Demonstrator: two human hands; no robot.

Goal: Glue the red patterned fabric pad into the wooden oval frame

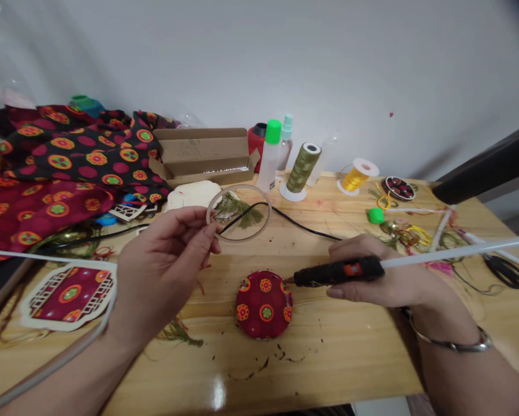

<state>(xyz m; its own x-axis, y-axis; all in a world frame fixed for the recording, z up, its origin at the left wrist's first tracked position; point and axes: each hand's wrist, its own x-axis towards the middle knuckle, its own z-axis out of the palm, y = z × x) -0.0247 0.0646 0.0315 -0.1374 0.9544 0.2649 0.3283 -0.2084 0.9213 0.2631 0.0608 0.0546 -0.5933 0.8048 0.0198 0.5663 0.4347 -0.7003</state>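
Note:
Between thumb and fingers, my left hand [172, 254] pinches the edge of a thin, pale translucent ring [269, 222], held above the table. My right hand [372, 277] is closed round a black hot glue gun [337, 273], which has a long white glue stick [458, 251] coming out of its back. The gun's nozzle points left, at the upper right rim of a round disc covered in dark red patterned fabric [264, 306]. That disc lies flat on the table below the ring. I cannot tell whether the nozzle touches it.
Patterned cloth [68, 150] is heaped at the left beside an open cardboard box [202, 153]. A green-capped bottle [268, 159], an olive thread cone [303, 170] and a yellow cord spool [357, 176] stand at the back. Black scissors [505, 271] lie right; a framed fabric piece [71, 294] lies left.

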